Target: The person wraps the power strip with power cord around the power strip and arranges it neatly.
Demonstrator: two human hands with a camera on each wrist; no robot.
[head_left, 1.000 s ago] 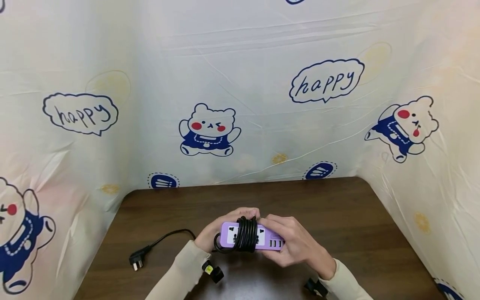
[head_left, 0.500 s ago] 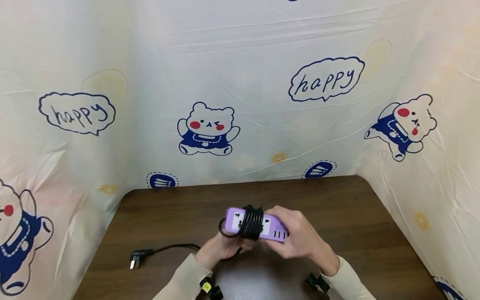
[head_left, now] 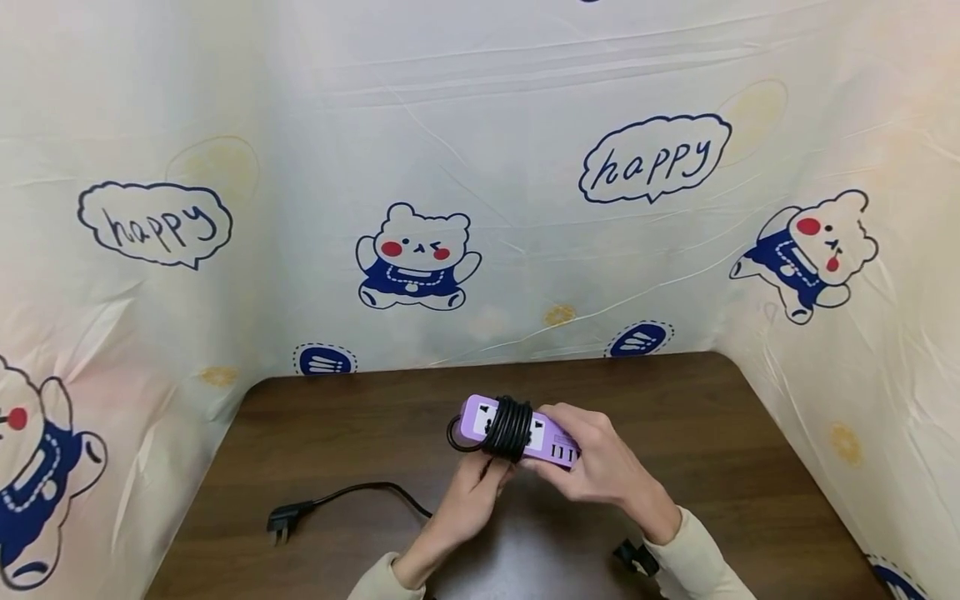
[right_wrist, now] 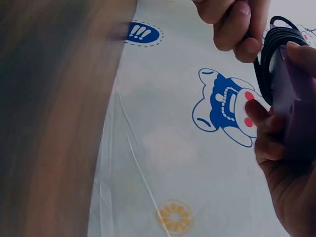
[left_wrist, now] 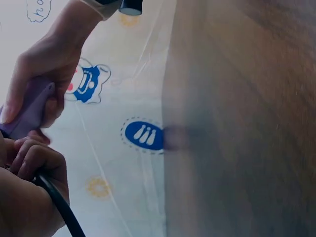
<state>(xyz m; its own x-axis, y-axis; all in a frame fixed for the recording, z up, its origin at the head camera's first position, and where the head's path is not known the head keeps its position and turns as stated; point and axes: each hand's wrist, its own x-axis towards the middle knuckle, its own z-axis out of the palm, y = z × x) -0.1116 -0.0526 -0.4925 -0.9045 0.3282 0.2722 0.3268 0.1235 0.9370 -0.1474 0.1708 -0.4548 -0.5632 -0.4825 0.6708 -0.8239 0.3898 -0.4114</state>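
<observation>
A purple power strip (head_left: 538, 435) with white sockets and USB ports is held above the table, its left end tilted up and away. Its black power cord is wound in a coil (head_left: 510, 427) around the strip. My right hand (head_left: 603, 458) grips the right end, thumb and fingers on opposite sides. Just below the coil, my left hand (head_left: 468, 497) has its fingers curled round the cord (left_wrist: 61, 207), as the left wrist view shows. From there the loose cord runs left to a black plug (head_left: 283, 521) with metal prongs. The strip's underside is hidden in the head view.
The dark wooden table (head_left: 360, 417) has rounded far corners. Pale printed sheeting (head_left: 525, 275) with bears and "happy" bubbles stands behind it and on both sides. A small black camera (head_left: 636, 557) sits at my right wrist.
The strip has risen away from me and tilted, left end up. My left hand has gone from behind the strip to below it, drawing the cord round. The plug has shifted slightly.
</observation>
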